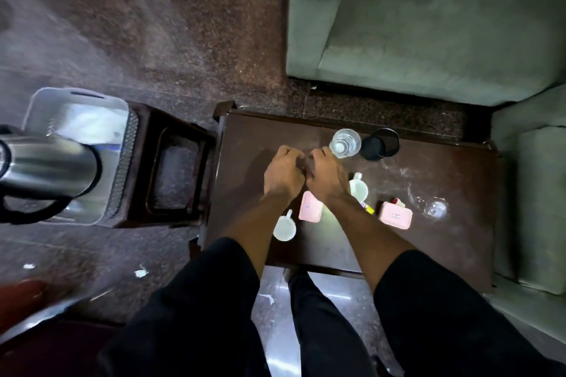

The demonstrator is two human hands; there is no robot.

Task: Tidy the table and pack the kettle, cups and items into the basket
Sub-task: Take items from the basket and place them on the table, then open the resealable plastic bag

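Observation:
My left hand point(283, 173) and my right hand point(326, 176) rest together on the dark wooden table point(251, 138), knuckles touching and fingers curled. Nothing shows inside them. Just beyond my right fingertips stands a clear glass point(345, 144), with a black cup point(379, 144) beside it. A white mug point(358, 190) sits right of my right wrist and another white mug point(284, 228) lies under my left forearm. Two pink boxes point(310, 206) point(395, 215) and a second clear glass point(435, 207) are nearer me. The steel kettle point(46, 168) stands in the pale basket point(76, 101) at far left.
The basket sits on a dark stool point(171, 174) left of the table. A grey-green sofa point(428, 24) lies beyond the table and another seat point(536, 193) on its right. Small coloured packets point(367, 208) lie between the pink boxes. Paper scraps point(141, 272) dot the floor.

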